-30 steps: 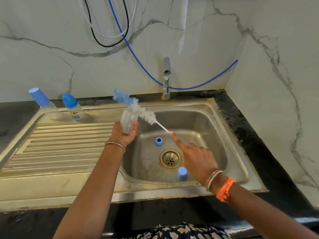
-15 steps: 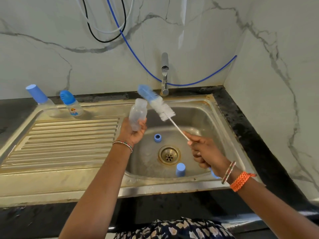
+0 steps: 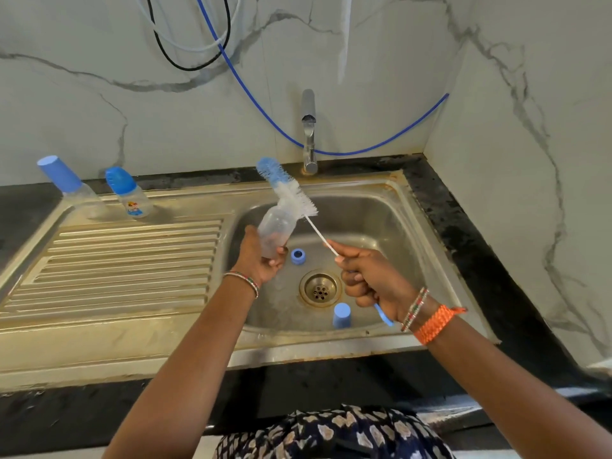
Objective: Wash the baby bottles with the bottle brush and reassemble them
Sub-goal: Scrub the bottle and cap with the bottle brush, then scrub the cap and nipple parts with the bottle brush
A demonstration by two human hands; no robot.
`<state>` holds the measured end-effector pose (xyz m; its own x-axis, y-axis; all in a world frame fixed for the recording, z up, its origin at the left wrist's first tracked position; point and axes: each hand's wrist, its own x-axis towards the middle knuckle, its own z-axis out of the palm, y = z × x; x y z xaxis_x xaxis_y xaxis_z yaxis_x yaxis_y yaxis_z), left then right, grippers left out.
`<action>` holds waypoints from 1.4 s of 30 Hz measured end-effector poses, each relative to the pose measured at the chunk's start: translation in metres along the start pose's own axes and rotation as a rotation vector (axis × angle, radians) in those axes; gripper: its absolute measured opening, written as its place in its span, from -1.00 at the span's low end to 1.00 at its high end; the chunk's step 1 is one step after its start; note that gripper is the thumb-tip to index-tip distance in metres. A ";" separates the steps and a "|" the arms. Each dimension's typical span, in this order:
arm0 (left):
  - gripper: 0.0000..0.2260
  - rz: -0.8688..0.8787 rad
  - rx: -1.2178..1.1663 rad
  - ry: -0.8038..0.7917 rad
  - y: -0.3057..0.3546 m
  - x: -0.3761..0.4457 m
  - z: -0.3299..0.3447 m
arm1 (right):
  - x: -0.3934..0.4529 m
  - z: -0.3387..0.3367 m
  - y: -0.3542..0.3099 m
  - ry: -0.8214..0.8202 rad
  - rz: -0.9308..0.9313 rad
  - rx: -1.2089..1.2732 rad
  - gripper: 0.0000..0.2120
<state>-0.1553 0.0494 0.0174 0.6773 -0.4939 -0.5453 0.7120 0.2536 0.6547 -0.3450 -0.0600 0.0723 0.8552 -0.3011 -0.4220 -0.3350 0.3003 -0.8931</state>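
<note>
Since half a second ago the bottle brush (image 3: 287, 190) has swung down, so its white bristles now touch the mouth of the clear bottle (image 3: 275, 229) (earlier they were apart). The left hand (image 3: 258, 260) grips the bottle's base over the sink (image 3: 427, 233), fingers curled round it; the right hand (image 3: 371, 276) pinches the brush's wire stem.

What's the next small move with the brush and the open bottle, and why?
Probably angle the blue-and-white bristled bottle brush down and push its head into the clear plastic baby bottle. The left hand grips that bottle by its base, mouth up and uncapped; the right hand grips the brush handle, and the bristles sit outside, against the mouth.
</note>
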 end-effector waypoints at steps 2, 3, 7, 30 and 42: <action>-0.67 0.040 -0.039 0.057 -0.005 -0.002 0.002 | 0.005 0.002 0.001 -0.028 0.001 -0.005 -0.62; -0.68 0.098 -0.079 0.128 -0.002 0.000 -0.002 | 0.003 0.000 0.001 -0.057 -0.009 -0.038 -0.63; -0.60 0.275 -0.190 0.473 0.008 0.019 -0.039 | -0.011 -0.028 0.014 0.138 -0.232 -0.577 -0.74; -0.84 -0.266 -0.121 -0.296 -0.068 -0.003 0.055 | 0.003 -0.161 0.057 1.120 0.054 -0.908 -0.84; -0.81 -0.179 0.174 -0.275 -0.050 0.004 0.011 | 0.077 -0.031 -0.008 0.242 -0.305 -0.653 -0.65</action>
<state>-0.1898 0.0254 -0.0115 0.4533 -0.7284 -0.5138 0.7565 0.0096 0.6539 -0.2890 -0.1137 0.0419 0.8620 -0.4977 -0.0966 -0.3282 -0.4025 -0.8545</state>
